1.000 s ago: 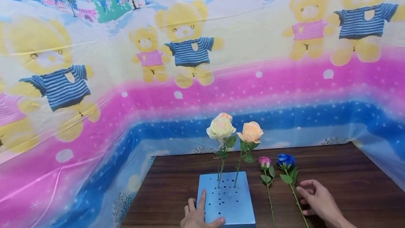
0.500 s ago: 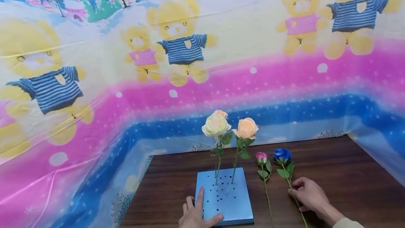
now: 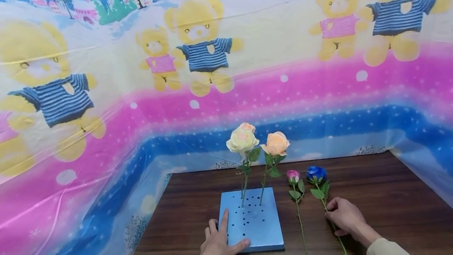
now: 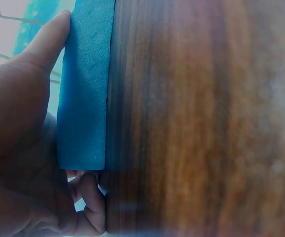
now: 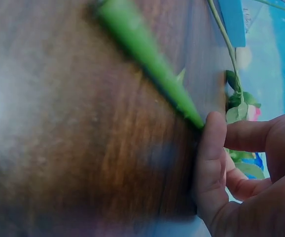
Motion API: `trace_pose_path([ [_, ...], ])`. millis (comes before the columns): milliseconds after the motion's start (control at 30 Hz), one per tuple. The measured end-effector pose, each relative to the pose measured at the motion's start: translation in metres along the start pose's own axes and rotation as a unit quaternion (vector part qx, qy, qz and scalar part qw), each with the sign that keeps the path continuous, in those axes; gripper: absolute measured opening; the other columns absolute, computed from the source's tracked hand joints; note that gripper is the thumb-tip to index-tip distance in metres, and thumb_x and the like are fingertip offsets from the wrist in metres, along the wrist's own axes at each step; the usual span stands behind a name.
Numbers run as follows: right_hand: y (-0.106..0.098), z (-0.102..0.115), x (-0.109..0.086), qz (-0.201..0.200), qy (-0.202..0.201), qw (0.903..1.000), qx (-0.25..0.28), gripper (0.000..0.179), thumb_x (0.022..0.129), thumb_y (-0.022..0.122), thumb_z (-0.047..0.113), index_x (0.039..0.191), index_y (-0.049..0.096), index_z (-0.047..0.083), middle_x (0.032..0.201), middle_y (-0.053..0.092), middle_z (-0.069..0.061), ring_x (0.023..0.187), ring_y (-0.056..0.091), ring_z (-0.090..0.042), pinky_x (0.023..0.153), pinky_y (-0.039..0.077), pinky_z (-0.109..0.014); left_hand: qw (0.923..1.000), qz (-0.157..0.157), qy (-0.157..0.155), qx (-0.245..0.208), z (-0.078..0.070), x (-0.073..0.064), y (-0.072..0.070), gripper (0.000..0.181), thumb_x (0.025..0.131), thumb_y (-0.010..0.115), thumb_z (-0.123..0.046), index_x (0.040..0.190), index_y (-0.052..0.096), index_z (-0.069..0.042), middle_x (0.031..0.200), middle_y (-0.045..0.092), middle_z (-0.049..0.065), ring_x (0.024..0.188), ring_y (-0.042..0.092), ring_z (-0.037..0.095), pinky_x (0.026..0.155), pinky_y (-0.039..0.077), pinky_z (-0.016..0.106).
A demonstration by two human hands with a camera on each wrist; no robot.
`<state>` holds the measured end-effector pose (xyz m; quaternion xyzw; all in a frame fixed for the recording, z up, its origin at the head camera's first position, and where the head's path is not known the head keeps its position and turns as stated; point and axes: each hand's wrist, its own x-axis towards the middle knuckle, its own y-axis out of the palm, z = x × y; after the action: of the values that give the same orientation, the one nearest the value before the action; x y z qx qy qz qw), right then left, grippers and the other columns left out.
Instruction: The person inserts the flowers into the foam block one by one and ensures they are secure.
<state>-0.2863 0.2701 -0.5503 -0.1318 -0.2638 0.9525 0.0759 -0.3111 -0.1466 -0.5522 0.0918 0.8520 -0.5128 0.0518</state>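
My left hand (image 3: pixel 222 239) rests at the near left corner of a light blue foam block (image 3: pixel 263 235), index finger and thumb stretched out over its top. In the left wrist view the thumb lies along the edge of the block (image 4: pixel 86 98), with other fingers bent beside its end. My right hand (image 3: pixel 345 217) pinches the stem of a blue rose (image 3: pixel 316 174) lying on the table; the right wrist view shows the green stem (image 5: pixel 150 61) running to thumb and fingertips. Left of it lies a pink rose (image 3: pixel 293 176).
A cream rose (image 3: pixel 242 141), a peach rose (image 3: pixel 276 143) and another peach bloom (image 3: pixel 247 126) behind stand upright in the block, whose top has several holes. The brown wooden table (image 3: pixel 187 207) ends at a printed teddy-bear cloth (image 3: pixel 247 101) behind and at both sides.
My right hand has moved slightly left onto the blue rose's stem, and its thumb and fingers have closed on it. The left hand stays on the foam block. The head view has shifted a little.
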Motion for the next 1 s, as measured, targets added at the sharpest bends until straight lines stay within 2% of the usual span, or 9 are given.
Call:
trace_pose_path([
  [100, -0.001, -0.001, 0.001, -0.001, -0.006, 0.9999, -0.008, 0.009, 0.101, 0.07, 0.005, 0.095, 0.064, 0.002, 0.083, 0.056, -0.007, 0.076, 0.062, -0.02, 0.061, 0.064, -0.037, 1.0, 0.0, -0.002, 0.001, 0.001, 0.0, 0.0, 0.125, 0.081, 0.085, -0.082, 0.176, 0.034, -0.02, 0.143, 0.041, 0.028, 0.108, 0.045, 0.039, 0.07, 0.046, 0.056],
  [200, -0.001, -0.002, 0.002, 0.001, -0.008, 0.9997, -0.022, 0.033, 0.102, 0.067, 0.005, 0.072, 0.054, 0.012, 0.065, 0.039, 0.005, 0.056, 0.05, -0.01, 0.059, 0.063, -0.035, 1.0, 0.0, 0.0, -0.002, 0.001, 0.0, 0.0, 0.125, 0.081, 0.085, -0.082, 0.177, 0.033, -0.02, 0.144, 0.041, 0.028, 0.108, 0.045, 0.04, 0.07, 0.045, 0.056],
  [267, -0.001, -0.003, 0.002, 0.002, -0.007, 0.9996, -0.027, 0.046, 0.102, 0.064, 0.004, 0.064, 0.044, 0.019, 0.06, 0.027, 0.009, 0.048, 0.038, -0.006, 0.058, 0.063, -0.035, 1.0, 0.0, 0.001, -0.006, 0.001, 0.0, 0.0, 0.126, 0.08, 0.085, -0.082, 0.177, 0.033, -0.02, 0.143, 0.041, 0.028, 0.108, 0.045, 0.04, 0.069, 0.045, 0.056],
  [333, -0.002, -0.004, 0.003, 0.003, -0.013, 0.9994, -0.032, 0.049, 0.102, 0.061, 0.003, 0.061, 0.04, 0.021, 0.059, 0.025, 0.01, 0.045, 0.035, -0.005, 0.057, 0.062, -0.035, 1.0, 0.0, 0.001, -0.007, 0.001, 0.0, 0.0, 0.126, 0.08, 0.084, -0.084, 0.177, 0.034, -0.02, 0.142, 0.042, 0.028, 0.107, 0.045, 0.04, 0.069, 0.044, 0.056],
  [400, -0.003, -0.004, 0.003, 0.002, -0.021, 0.9988, -0.044, 0.049, 0.101, 0.061, 0.004, 0.06, 0.042, 0.021, 0.058, 0.029, 0.01, 0.044, 0.04, -0.005, 0.056, 0.06, -0.033, 1.0, 0.0, 0.0, -0.007, 0.001, 0.0, 0.0, 0.127, 0.079, 0.084, -0.085, 0.177, 0.034, -0.021, 0.14, 0.042, 0.027, 0.106, 0.045, 0.039, 0.069, 0.043, 0.055],
  [500, -0.005, -0.003, 0.004, 0.011, -0.025, 0.998, -0.057, 0.05, 0.103, 0.064, 0.008, 0.059, 0.045, 0.02, 0.055, 0.034, 0.009, 0.043, 0.043, -0.006, 0.05, 0.05, -0.029, 1.0, -0.003, -0.004, -0.006, 0.001, 0.0, 0.0, 0.127, 0.078, 0.084, -0.085, 0.176, 0.036, -0.02, 0.138, 0.042, 0.027, 0.105, 0.044, 0.039, 0.069, 0.042, 0.055],
  [633, -0.009, -0.002, 0.007, 0.042, -0.012, 0.9979, -0.048, 0.057, 0.109, 0.064, 0.012, 0.058, 0.041, 0.022, 0.054, 0.028, 0.009, 0.045, 0.028, -0.006, 0.053, 0.035, -0.026, 0.9999, -0.007, -0.009, -0.001, 0.001, 0.0, 0.002, 0.127, 0.077, 0.085, -0.085, 0.175, 0.037, -0.02, 0.138, 0.042, 0.027, 0.106, 0.045, 0.039, 0.07, 0.043, 0.055],
  [800, -0.013, -0.002, 0.008, 0.047, -0.015, 0.9979, -0.043, 0.058, 0.111, 0.064, 0.014, 0.059, 0.041, 0.021, 0.055, 0.028, 0.009, 0.048, 0.026, -0.006, 0.055, 0.035, -0.027, 0.9999, -0.006, -0.014, 0.007, 0.001, 0.001, 0.003, 0.127, 0.077, 0.084, -0.086, 0.175, 0.037, -0.02, 0.138, 0.042, 0.026, 0.105, 0.044, 0.038, 0.069, 0.043, 0.053],
  [1000, -0.018, 0.002, 0.006, 0.064, -0.009, 0.9979, 0.003, 0.053, 0.113, 0.061, 0.01, 0.065, 0.041, 0.02, 0.058, 0.03, 0.008, 0.05, 0.021, -0.006, 0.054, 0.031, -0.028, 0.9999, -0.004, -0.012, 0.003, 0.001, 0.001, 0.002, 0.127, 0.077, 0.084, -0.086, 0.175, 0.037, -0.019, 0.138, 0.042, 0.026, 0.106, 0.044, 0.038, 0.07, 0.043, 0.054],
])
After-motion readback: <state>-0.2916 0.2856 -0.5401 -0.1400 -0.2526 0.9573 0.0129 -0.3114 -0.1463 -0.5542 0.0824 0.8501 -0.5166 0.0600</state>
